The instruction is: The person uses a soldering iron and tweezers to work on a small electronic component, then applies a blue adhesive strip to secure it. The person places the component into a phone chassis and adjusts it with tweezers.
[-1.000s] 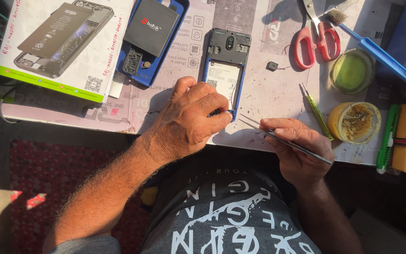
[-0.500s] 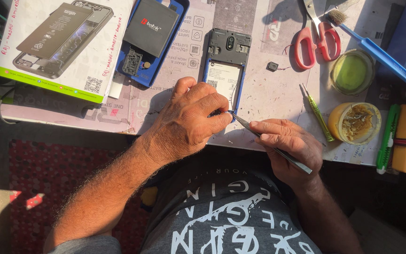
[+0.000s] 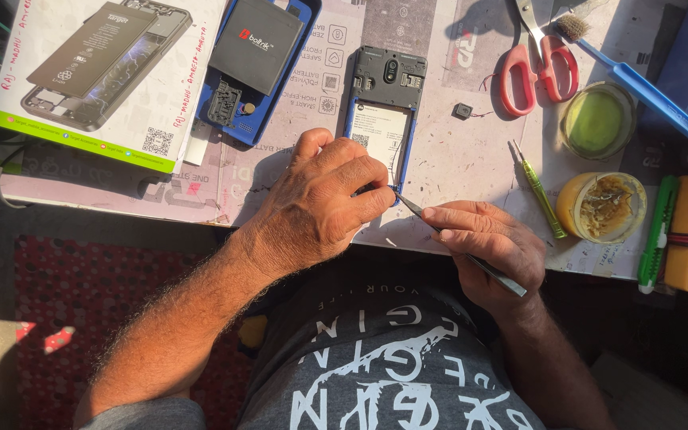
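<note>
Head | tweezers [image 3: 463, 251] in right hand [image 3: 487, 247] | tip at phone [image 3: 384, 119] corner

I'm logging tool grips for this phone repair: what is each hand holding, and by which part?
Right hand pinches metal tweezers around mid-shaft. Left hand presses the opened blue phone at its lower end.

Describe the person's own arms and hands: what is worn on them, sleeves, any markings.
Both hands are bare: the left hand and right hand show no gloves, and no rings or watch can be seen. The forearms are uncovered and hairy. A short grey sleeve shows at the left upper arm, part of a grey T-shirt with white print. No tattoos or other marks are visible.
</note>
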